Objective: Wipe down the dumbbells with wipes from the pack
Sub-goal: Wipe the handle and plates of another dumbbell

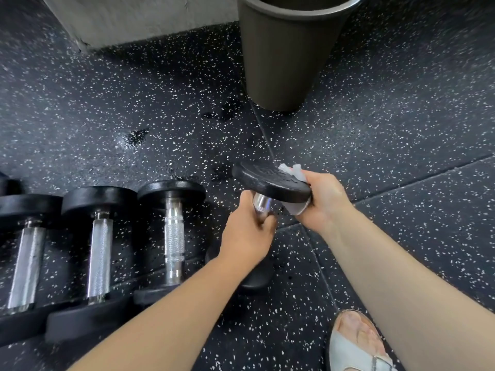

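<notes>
My left hand [247, 231] grips the chrome handle of a black dumbbell [267, 180], holding it tilted above the floor. Its lower head [254, 279] shows under my left wrist. My right hand [325, 199] presses a white wipe [292, 170] around the rim of the upper head; part of the wipe also shows beneath the rim. Three more dumbbells lie side by side on the floor at the left: one nearest my hands [172, 236], a middle one [100, 253] and a far-left one [26, 263]. No wipe pack is in view.
A tall dark bin [286, 54] stands straight ahead on the speckled black rubber floor [401, 116]. A grey concrete block [139, 20] sits at the back left. My sandalled foot [356, 341] is at the bottom right. Damp patches mark the floor near the middle.
</notes>
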{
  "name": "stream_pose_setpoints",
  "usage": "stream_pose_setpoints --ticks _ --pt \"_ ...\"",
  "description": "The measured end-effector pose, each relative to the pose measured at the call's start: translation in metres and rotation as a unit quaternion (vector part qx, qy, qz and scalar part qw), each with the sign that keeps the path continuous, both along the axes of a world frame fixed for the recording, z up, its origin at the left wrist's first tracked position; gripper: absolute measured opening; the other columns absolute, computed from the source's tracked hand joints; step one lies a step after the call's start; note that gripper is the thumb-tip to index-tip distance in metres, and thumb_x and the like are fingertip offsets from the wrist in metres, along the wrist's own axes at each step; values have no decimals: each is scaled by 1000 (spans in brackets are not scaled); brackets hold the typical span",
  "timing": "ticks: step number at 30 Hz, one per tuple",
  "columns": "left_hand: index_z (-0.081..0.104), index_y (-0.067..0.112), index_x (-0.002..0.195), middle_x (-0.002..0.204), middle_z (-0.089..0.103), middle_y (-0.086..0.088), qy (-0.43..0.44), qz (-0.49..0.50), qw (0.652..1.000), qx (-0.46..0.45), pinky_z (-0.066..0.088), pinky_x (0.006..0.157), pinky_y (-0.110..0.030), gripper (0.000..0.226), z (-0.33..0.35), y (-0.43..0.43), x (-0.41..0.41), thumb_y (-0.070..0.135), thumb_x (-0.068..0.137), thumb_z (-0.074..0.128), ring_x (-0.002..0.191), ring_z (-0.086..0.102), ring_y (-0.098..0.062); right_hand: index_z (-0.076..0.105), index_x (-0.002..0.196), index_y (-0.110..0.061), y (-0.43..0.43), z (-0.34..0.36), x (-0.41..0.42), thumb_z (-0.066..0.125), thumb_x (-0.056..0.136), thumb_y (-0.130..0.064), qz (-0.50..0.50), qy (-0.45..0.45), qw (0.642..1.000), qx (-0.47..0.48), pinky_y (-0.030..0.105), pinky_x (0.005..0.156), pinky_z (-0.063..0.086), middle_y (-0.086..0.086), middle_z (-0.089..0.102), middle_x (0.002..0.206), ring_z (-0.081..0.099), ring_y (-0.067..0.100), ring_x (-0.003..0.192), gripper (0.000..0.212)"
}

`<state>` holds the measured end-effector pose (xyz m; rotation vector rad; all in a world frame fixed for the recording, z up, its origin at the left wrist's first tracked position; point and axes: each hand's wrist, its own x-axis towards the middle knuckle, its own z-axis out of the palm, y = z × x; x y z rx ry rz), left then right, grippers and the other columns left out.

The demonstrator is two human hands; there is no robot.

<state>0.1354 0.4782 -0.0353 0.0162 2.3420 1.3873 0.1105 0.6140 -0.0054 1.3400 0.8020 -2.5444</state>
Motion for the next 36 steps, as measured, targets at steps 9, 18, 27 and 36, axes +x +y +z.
stream_pose_setpoints --ticks 9,18,27,36 --pt "42 31 74 56 44 14 -14 -3 999 31 35 55 -25 31 -3 0 -4 5 79 57 52 39 -6 34 63 -12 -8 22 41 34 85 8 28 84 973 215 22 61 37 3 32 67 30 18 63 30" --pt "47 36 63 57 42 11 -40 9 995 91 34 55 -32 33 -11 0 -7 5 71 55 57 36 -13 63 107 -1 4 12 23 54 92 -7 44 54 996 54 40 86 54 8 62 100 62 23 92 19" --pt "43 34 73 63 43 13 -30 21 996 85 37 48 -23 34 -11 -2 -17 3 72 57 54 39 -7 66 105 -9 -22 13 41 46 97 -9 99 143 948 266 34 92 46 -5 63 99 57 11 94 22" --pt "42 28 72 63 43 6 -24 12 997 69 34 50 -22 32 -14 -4 -21 -4 77 47 55 38 -9 32 146 -15 -33 -10 62 35 100 -13 204 240 631 709 14 116 17 11 50 144 29 11 143 47"
